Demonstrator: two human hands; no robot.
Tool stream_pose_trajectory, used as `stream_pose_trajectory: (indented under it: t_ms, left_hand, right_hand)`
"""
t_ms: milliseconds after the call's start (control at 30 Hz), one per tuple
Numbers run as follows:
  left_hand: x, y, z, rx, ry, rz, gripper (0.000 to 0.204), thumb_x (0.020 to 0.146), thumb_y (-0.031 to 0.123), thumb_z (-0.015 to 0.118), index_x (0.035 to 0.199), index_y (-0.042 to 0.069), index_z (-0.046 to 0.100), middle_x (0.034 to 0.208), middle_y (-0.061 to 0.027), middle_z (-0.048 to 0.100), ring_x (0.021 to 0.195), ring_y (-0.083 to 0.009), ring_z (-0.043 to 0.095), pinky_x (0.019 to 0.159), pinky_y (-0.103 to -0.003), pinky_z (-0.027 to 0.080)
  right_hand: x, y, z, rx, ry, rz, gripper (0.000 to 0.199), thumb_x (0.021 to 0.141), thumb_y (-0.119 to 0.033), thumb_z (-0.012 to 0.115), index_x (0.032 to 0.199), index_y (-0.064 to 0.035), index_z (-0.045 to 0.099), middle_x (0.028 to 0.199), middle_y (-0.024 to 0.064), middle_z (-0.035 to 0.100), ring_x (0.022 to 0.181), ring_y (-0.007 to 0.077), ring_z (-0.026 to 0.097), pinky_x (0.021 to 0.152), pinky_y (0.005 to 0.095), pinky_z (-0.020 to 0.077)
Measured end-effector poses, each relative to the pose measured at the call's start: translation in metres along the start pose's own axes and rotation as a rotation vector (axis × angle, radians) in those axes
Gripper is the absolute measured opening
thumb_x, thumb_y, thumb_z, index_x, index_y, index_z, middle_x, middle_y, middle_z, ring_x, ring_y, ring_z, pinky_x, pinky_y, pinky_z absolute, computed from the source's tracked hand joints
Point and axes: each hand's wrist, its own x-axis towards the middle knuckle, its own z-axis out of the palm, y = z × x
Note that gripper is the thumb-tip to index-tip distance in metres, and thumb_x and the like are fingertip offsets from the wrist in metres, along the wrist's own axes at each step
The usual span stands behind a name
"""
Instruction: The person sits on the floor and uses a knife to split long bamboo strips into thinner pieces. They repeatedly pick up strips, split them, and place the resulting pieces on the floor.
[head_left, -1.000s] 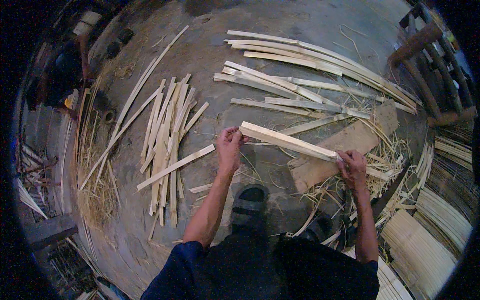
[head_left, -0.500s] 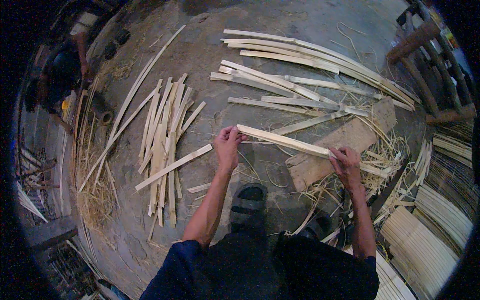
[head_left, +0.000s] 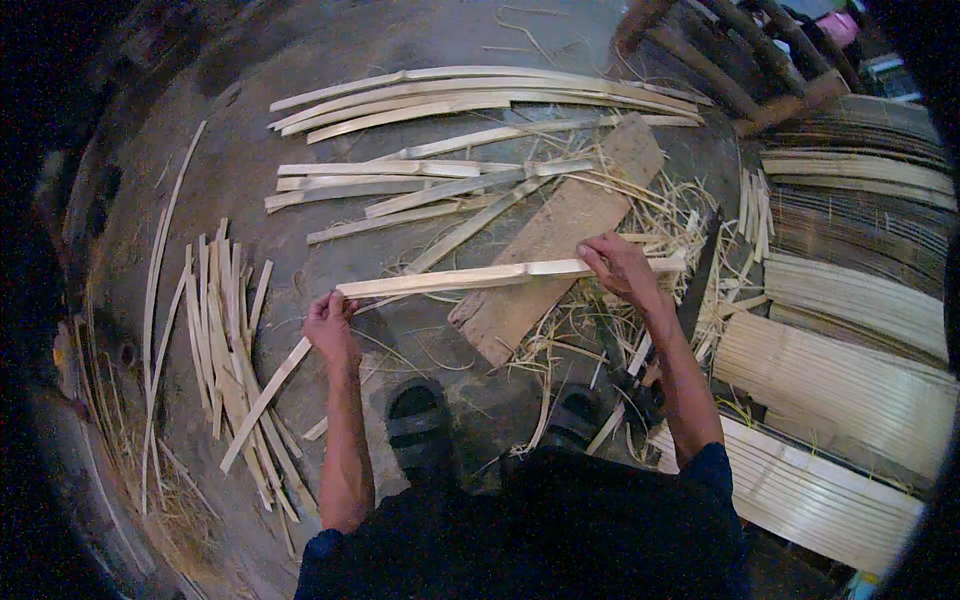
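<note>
A long pale bamboo strip point(head_left: 470, 277) is held level above the floor between my two hands. My left hand point(head_left: 329, 322) grips its left end. My right hand point(head_left: 620, 265) is closed around it near its right end. Under the strip lies a flat wooden board point(head_left: 540, 270) set at a slant, with thin shavings point(head_left: 600, 320) scattered around it. My two feet in dark sandals point(head_left: 418, 415) stand just below the board.
A pile of split bamboo strips point(head_left: 225, 330) lies at my left. More long strips point(head_left: 470, 100) lie at the back. Stacked woven bamboo slats point(head_left: 850, 350) fill the right side. A dark blade point(head_left: 700, 280) lies beside the board. A wooden frame point(head_left: 740, 60) stands back right.
The view has swung so the board and strips sit more to the right. The strip now lies level between my hands instead of sloping down to the right. Both hands keep their grip.
</note>
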Motion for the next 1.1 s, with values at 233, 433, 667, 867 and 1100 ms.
stream_pose_trajectory:
  t_ms: [233, 433, 667, 867, 1100]
  left_hand:
    - [-0.002, -0.002, 0.004, -0.05, 0.047, -0.07, 0.013, 0.085, 0.006, 0.063, 0.092, -0.004, 0.057, 0.082, -0.0093, 0.061, 0.066, -0.0162, 0.062, 0.061, -0.026, 0.054]
    - [0.001, -0.015, -0.008, -0.016, 0.029, -0.113, 0.015, 0.087, 0.008, 0.06, 0.095, -0.002, 0.054, 0.087, -0.0094, 0.059, 0.072, -0.0173, 0.061, 0.066, -0.029, 0.053]
    - [-0.033, 0.02, 0.038, 0.633, 0.14, 0.564, 0.035, 0.085, 0.019, 0.062, 0.112, -0.002, 0.051, 0.106, -0.0168, 0.054, 0.099, -0.03, 0.052, 0.086, -0.039, 0.042]
    - [-0.117, 0.08, 0.178, 0.717, -0.86, 1.029, 0.054, 0.075, 0.013, 0.067, 0.123, 0.0, 0.046, 0.115, -0.0209, 0.053, 0.108, -0.0376, 0.05, 0.093, -0.042, 0.042]
    - [-0.116, 0.055, 0.227, 0.784, -1.163, 0.686, 0.019, 0.081, 0.014, 0.063, 0.089, 0.001, 0.053, 0.083, -0.0185, 0.058, 0.077, -0.0363, 0.056, 0.069, -0.039, 0.047]
  right_hand:
    - [-0.001, 0.009, -0.004, -0.035, -0.18, 0.182, 0.038, 0.085, -0.042, 0.058, 0.09, -0.0056, 0.067, 0.081, 0.0172, 0.064, 0.078, 0.0343, 0.062, 0.07, 0.0417, 0.0472]
    - [-0.005, 0.0, -0.006, -0.012, -0.07, 0.171, 0.045, 0.082, -0.049, 0.059, 0.082, -0.0044, 0.067, 0.076, 0.0156, 0.064, 0.073, 0.0349, 0.061, 0.069, 0.0425, 0.0461]
    - [-0.008, -0.026, -0.013, -0.215, 0.173, -0.008, 0.034, 0.077, -0.038, 0.069, 0.071, -0.0047, 0.064, 0.068, 0.011, 0.061, 0.068, 0.0285, 0.06, 0.066, 0.0398, 0.0425]
    - [-0.007, -0.053, -0.033, -0.16, 0.245, -0.059, 0.03, 0.076, -0.036, 0.07, 0.073, -0.0066, 0.062, 0.068, 0.009, 0.061, 0.072, 0.0282, 0.059, 0.07, 0.0402, 0.0366]
    - [-0.009, -0.065, -0.04, -0.215, 0.28, -0.033, 0.026, 0.077, -0.033, 0.069, 0.074, -0.0078, 0.063, 0.072, 0.0095, 0.06, 0.075, 0.0283, 0.058, 0.071, 0.0397, 0.0349]
